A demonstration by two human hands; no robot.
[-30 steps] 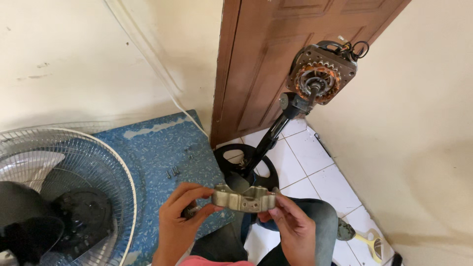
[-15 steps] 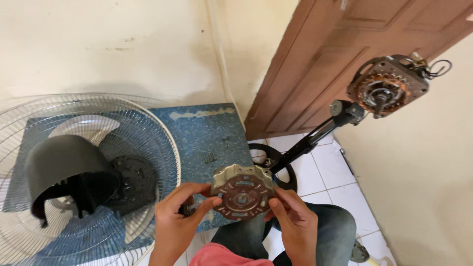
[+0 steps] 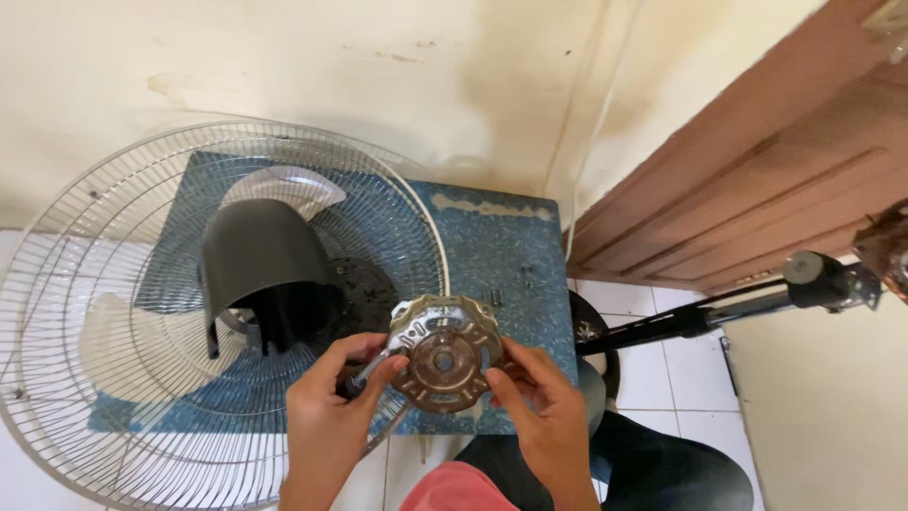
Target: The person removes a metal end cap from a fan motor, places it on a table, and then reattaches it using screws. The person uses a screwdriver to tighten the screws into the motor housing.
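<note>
Both my hands hold a round metal motor end cover (image 3: 445, 353) with a rusty brown inner face and a centre hole. My left hand (image 3: 331, 416) grips its left edge, and a dark tool handle shows under the fingers. My right hand (image 3: 544, 416) holds the cover's right edge with spread fingers. Just behind the cover lies a wire fan guard (image 3: 189, 303) on a blue mat (image 3: 492, 255). Inside the guard sit a black plastic motor housing (image 3: 265, 270) and clear fan blades (image 3: 123, 341).
A black fan stand pole (image 3: 719, 308) runs to the right, with its round base (image 3: 596, 341) beside my knee. A brown wooden door (image 3: 757, 180) stands at the right. A cream wall is behind, with a white cable (image 3: 586, 104) down the corner. White floor tiles lie below.
My view has swung left and down: the guard and black housing now fill the left, and the stand's motor head has left the frame. The cover stays in both hands, its rusty face up.
</note>
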